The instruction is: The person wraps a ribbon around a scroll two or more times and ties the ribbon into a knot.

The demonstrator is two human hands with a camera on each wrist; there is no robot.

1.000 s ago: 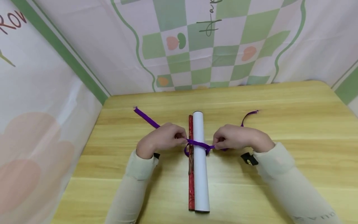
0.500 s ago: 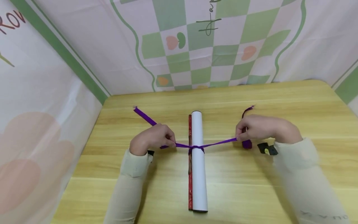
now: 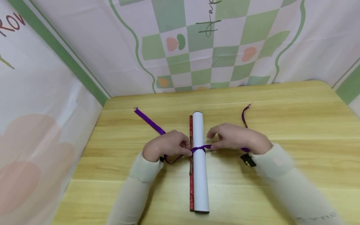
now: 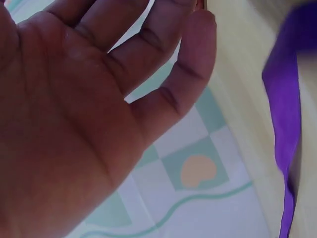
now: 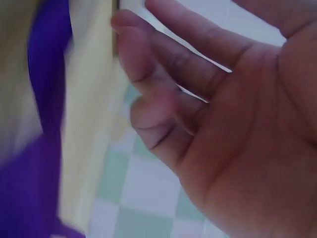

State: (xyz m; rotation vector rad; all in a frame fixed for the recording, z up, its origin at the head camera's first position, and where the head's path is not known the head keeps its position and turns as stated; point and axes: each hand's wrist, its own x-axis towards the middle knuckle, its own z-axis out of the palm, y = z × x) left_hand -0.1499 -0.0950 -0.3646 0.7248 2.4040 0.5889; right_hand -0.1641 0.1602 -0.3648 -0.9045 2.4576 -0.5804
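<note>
A white roll [image 3: 200, 178] and a thinner red patterned roll [image 3: 192, 187] lie side by side on the table. A purple ribbon [image 3: 199, 148] crosses over both and is twisted together on top of the white roll. My left hand [image 3: 171, 144] pinches the ribbon at the left side of the rolls, by the crossing. On the other side my right hand [image 3: 234, 138] has thumb and index finger apart, the thumb tip at the ribbon's right strand. In the wrist views, loose ribbon [image 4: 285, 109] hangs beside the left palm, and more ribbon [image 5: 49, 89] beside the right.
One ribbon tail [image 3: 149, 120] stretches out on the wooden table [image 3: 135, 193] toward the back left. The other tail [image 3: 244, 115] curls at the back right. A checked cloth [image 3: 199, 59] hangs behind the table, and another printed cloth [image 3: 42, 125] hangs at the left.
The hands drew the ribbon tight outward, the right hand going farthest right. Now both have come back in to the rolls, and the right fingers have spread apart.
</note>
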